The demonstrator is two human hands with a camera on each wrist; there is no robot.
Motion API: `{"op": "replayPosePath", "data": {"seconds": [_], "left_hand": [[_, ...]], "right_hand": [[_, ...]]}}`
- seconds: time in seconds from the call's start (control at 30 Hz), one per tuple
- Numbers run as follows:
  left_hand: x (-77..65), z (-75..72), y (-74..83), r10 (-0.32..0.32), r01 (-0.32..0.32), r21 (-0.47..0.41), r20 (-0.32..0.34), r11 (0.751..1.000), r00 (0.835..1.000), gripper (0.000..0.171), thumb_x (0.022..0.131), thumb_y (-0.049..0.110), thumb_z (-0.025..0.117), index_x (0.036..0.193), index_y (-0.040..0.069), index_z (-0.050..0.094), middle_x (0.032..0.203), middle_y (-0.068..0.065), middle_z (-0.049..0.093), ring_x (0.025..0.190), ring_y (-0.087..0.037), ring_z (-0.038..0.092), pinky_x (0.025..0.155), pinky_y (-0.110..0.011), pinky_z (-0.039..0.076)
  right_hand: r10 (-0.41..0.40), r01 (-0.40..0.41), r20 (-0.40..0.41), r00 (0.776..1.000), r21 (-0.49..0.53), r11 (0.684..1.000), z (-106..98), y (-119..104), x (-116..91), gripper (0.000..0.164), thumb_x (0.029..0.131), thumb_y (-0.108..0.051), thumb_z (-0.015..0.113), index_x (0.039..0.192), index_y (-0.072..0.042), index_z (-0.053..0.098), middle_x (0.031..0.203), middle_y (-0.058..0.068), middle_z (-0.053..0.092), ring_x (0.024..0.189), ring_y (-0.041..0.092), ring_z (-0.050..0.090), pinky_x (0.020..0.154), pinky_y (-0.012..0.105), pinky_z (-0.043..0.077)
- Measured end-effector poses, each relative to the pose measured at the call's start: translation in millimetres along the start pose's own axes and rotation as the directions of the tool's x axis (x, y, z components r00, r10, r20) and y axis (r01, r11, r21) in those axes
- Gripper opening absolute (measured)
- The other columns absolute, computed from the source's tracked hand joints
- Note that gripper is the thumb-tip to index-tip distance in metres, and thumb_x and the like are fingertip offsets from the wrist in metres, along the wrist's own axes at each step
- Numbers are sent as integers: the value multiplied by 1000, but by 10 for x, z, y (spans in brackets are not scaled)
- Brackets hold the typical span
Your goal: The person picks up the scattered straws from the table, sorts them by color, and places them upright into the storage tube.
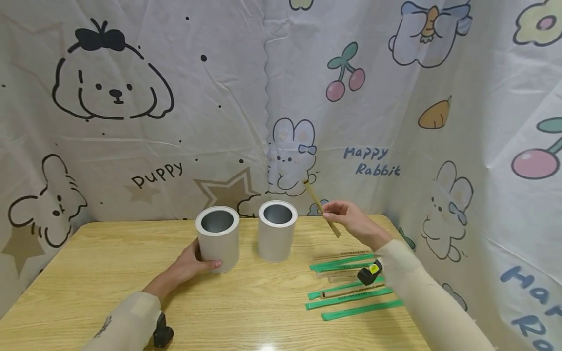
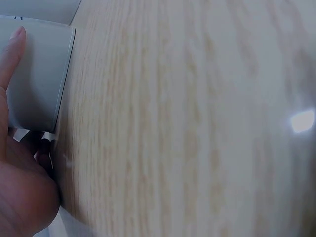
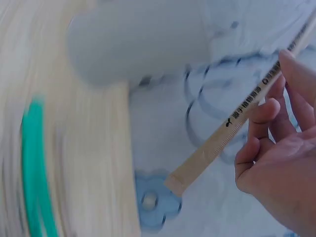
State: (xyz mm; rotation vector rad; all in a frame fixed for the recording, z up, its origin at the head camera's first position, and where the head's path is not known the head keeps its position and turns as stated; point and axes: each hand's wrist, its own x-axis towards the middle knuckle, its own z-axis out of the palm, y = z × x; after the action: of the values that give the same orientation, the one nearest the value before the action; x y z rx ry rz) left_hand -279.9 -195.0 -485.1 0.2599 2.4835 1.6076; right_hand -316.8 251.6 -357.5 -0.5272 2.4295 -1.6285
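My left hand grips the left white cylindrical container low on its side, thumb across the front and the other fingers mostly hidden behind. This container stands upright on the table, its round grey opening facing up. In the left wrist view the thumb lies along its wall. My right hand pinches a slim brown paper packet with black print, held slantwise in the air. To the left of that hand stands a second white container, upright and apart from the first.
Several green slim packets and brown ones lie roughly side by side on the right of the wooden table, under the right forearm. A patterned white curtain hangs behind the table and along its right side.
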Motion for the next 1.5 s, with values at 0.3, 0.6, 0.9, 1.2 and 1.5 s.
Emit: {"op": "replayPosePath", "data": {"seconds": [0.3, 0.6, 0.9, 1.2, 1.5], "left_hand": [[8, -9, -17, 3, -3, 7, -5, 1000, 1000, 109, 84, 31, 83, 160, -2, 12, 160, -29, 32, 146, -46, 37, 119, -60, 32], [23, -3, -35, 8, -8, 8, -16, 1000, 1000, 108, 83, 31, 84, 159, -2, 15, 159, -29, 35, 145, -45, 38, 120, -59, 32], [10, -10, 1, -7, 7, 18, -17, 1000, 1000, 111, 83, 35, 84, 160, -2, 13, 160, -29, 33, 146, -45, 37, 120, -59, 32], [18, -15, 14, -5, 6, 39, -14, 999, 1000, 110, 84, 37, 82, 160, -2, 13, 160, -30, 31, 147, -46, 36, 119, -60, 32], [18, -18, -4, -5, 6, 47, -15, 999, 1000, 110, 83, 36, 83, 159, -3, 14, 158, -30, 35, 145, -46, 39, 119, -59, 34]], "right_hand": [[-111, 125, -58, 992, 434, 892, 490, -567, 205, 36, 103, 1, 49, 96, -29, 69, 91, -17, 66, 86, 1, 56, 85, 19, 44], [-110, 169, -129, 985, 678, 715, 1127, -1104, 549, 32, 102, -2, 55, 90, -27, 71, 89, -12, 65, 80, 3, 55, 75, 19, 41], [-125, 238, -210, 970, 697, 676, 1751, -1208, 875, 44, 102, 6, 49, 86, -29, 70, 82, -16, 67, 76, 0, 60, 73, 19, 40], [-87, 132, -133, 987, 389, 911, 2132, -948, 922, 28, 99, -6, 63, 125, 2, 65, 111, 7, 72, 96, 2, 62, 91, 20, 50], [-158, 149, 80, 984, 113, 982, 1601, -895, 648, 41, 100, -11, 62, 140, -2, 56, 140, 18, 60, 113, 17, 64, 100, 29, 52]]}}
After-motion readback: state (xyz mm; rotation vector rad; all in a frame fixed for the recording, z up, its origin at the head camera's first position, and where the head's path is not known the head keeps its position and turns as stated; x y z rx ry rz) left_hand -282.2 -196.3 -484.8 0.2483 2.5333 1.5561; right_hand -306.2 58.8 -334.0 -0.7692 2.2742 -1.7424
